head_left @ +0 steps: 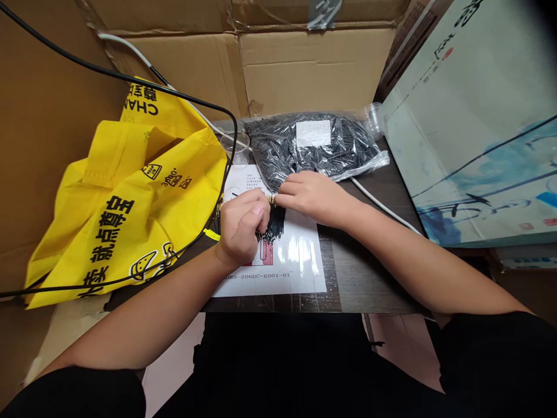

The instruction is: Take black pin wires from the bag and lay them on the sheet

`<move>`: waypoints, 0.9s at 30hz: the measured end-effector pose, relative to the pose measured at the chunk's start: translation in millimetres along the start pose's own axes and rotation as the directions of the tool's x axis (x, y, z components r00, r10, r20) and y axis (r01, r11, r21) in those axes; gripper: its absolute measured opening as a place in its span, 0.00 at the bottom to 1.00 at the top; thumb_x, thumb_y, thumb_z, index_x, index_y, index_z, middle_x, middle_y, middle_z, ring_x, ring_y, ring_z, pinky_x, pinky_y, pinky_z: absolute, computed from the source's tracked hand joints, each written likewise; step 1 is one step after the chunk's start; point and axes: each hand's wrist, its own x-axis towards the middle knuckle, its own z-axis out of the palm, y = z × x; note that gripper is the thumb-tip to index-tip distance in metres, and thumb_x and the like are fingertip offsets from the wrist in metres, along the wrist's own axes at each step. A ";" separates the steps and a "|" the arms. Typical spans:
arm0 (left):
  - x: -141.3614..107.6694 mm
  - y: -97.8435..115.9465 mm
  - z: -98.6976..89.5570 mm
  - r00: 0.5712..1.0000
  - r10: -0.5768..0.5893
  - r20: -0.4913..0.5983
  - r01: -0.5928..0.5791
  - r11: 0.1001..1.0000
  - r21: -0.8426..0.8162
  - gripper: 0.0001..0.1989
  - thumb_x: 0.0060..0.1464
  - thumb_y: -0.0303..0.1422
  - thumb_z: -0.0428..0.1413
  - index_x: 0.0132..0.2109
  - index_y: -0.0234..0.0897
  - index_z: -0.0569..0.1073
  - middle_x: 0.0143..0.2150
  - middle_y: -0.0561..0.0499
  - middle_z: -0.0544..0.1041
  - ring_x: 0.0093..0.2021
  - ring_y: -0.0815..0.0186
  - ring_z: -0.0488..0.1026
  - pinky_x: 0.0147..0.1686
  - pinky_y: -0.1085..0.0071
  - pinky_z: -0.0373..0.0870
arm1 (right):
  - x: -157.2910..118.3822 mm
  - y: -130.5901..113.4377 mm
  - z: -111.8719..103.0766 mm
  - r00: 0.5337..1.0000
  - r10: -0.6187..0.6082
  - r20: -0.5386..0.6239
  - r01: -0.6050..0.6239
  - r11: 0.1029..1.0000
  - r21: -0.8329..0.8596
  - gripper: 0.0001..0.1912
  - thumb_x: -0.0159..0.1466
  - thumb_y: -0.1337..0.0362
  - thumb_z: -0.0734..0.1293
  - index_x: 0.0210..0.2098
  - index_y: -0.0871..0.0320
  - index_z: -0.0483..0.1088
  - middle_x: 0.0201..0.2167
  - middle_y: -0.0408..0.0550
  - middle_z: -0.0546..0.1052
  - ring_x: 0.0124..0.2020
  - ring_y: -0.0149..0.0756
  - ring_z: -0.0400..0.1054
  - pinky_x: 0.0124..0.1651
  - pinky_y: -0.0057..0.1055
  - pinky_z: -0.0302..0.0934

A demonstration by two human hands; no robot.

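- Thin black, gold-tipped wires [275, 222] bunch on the white printed sheet [300, 264]!
- Over it, left hand [240, 223] curled, right hand [314, 196] bent; grips hidden.
- Beyond it, bulging clear-plastic bag [278, 148]; finished share unclear.

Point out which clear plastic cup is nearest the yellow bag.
The cup left of the clear bag, crossed by a black cable; the cups at that bag's right end are farther off.

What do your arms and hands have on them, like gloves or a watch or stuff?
The left hand and right hand are bare: no gloves, and no watch, ring or bracelet that shows. The left sleeve and right sleeve are plain black and short, leaving the forearms uncovered.
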 end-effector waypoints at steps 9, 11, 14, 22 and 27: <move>4.6 -9.8 1.9 0.984 -0.162 -0.079 0.161 0.987 -0.016 0.06 0.60 0.34 0.51 0.39 0.38 0.71 0.33 0.51 0.70 0.33 0.69 0.66 0.34 0.70 0.64 | -5.3 8.2 -49.3 0.983 0.180 0.041 -0.164 0.747 0.644 0.04 0.67 0.67 0.65 0.38 0.57 0.73 0.35 0.44 0.76 0.37 0.30 0.67 0.41 0.30 0.58; 3.2 -9.3 4.2 0.986 -0.159 -0.043 0.161 0.986 0.039 0.06 0.60 0.34 0.54 0.42 0.39 0.71 0.36 0.51 0.72 0.35 0.70 0.68 0.35 0.71 0.67 | -4.1 4.9 -54.0 0.968 0.249 0.016 -0.192 0.705 0.683 0.04 0.65 0.66 0.66 0.39 0.57 0.73 0.34 0.43 0.76 0.35 0.29 0.67 0.40 0.29 0.58; 1.9 -7.8 6.9 0.988 -0.155 0.007 0.154 0.986 0.069 0.08 0.62 0.36 0.55 0.47 0.39 0.71 0.37 0.51 0.74 0.35 0.71 0.71 0.36 0.72 0.69 | -1.2 -0.8 -54.7 0.931 0.363 -0.020 -0.237 0.647 0.725 0.04 0.65 0.64 0.67 0.38 0.57 0.72 0.33 0.42 0.76 0.34 0.29 0.67 0.41 0.30 0.59; 4.2 -4.7 4.9 0.986 -0.164 0.031 0.155 0.971 0.184 0.12 0.65 0.36 0.52 0.52 0.40 0.74 0.35 0.52 0.76 0.34 0.71 0.73 0.38 0.72 0.70 | -14.4 35.6 -35.4 0.777 0.630 0.016 -0.536 0.647 0.542 0.15 0.69 0.55 0.60 0.37 0.58 0.74 0.32 0.47 0.76 0.33 0.34 0.66 0.39 0.35 0.57; 4.0 -5.6 4.7 0.990 -0.133 0.041 0.121 0.969 0.216 0.14 0.65 0.35 0.52 0.55 0.41 0.73 0.39 0.50 0.78 0.37 0.70 0.74 0.42 0.69 0.72 | -33.6 68.7 -6.2 0.689 0.719 0.088 -0.721 0.669 0.181 0.14 0.67 0.65 0.60 0.39 0.59 0.77 0.38 0.54 0.77 0.39 0.43 0.66 0.39 0.40 0.54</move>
